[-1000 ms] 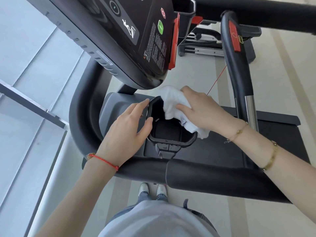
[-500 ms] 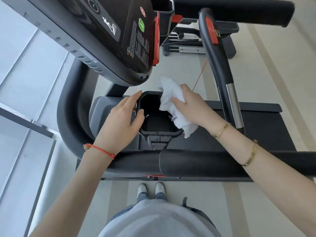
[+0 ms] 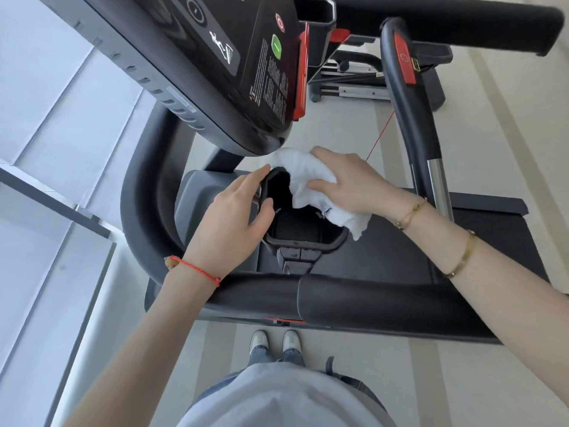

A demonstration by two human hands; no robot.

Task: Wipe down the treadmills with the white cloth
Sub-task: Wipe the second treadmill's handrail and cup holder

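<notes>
Right hand (image 3: 354,183) — fingers (image 3: 321,184) spread and curled over the white cloth (image 3: 303,177), pressing it onto the far rim of the black cup holder (image 3: 303,241). The cloth is bunched under the palm, its upper fold touching the lower edge of the console (image 3: 215,87) just beyond the fingertips, and its loose tail hanging past the holder's right rim, below the wrist. Left hand (image 3: 234,223) — fingers straight and slightly apart, lying along the holder's left rim, thumb hooked just inside the opening; it steadies the holder and grips nothing.

Outward from the fingers: the red safety cord (image 3: 380,135) runs just beyond the right knuckles, the red stop key (image 3: 300,84) sits above on the console edge, and the upright grip bar (image 3: 412,124) stands to the right.

Likely hazards: a wide sweep of the right hand could snag the cord and pull its clip free; the hanging tail may drag instead of wiping, leaving the holder's inside untouched; a hard push could flex the holder away from the left fingers.
</notes>
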